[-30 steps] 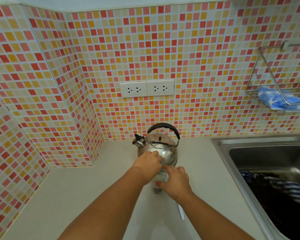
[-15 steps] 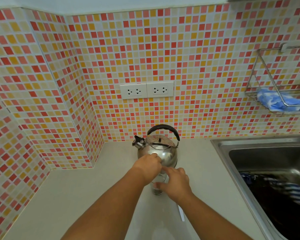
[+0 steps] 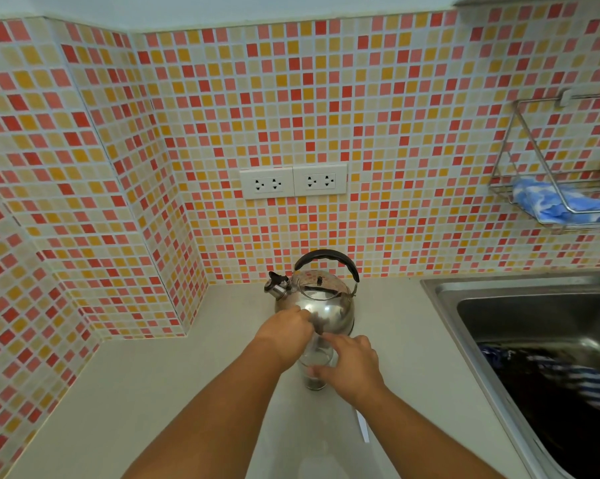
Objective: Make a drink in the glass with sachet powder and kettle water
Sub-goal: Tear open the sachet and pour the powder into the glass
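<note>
A clear glass (image 3: 318,360) stands on the beige counter just in front of the steel kettle (image 3: 321,307), which has a black handle. Dark powder lies at the bottom of the glass. My right hand (image 3: 355,368) wraps the glass from the right, thumb across its front. My left hand (image 3: 284,335) hovers over the rim with fingertips pinched on what seems to be the sachet; the hand hides nearly all of it.
A thin white strip (image 3: 362,426) lies on the counter (image 3: 187,392) near my right forearm. The steel sink (image 3: 464,295) with dark cloth inside is at the right. Above it hangs a wire rack (image 3: 533,167) holding a blue cloth. Wall sockets (image 3: 293,181) are behind the kettle.
My hands have stayed over the glass almost unmoved. The left hand's pinched fingers have shifted slightly above the rim, and the view has tilted a little.
</note>
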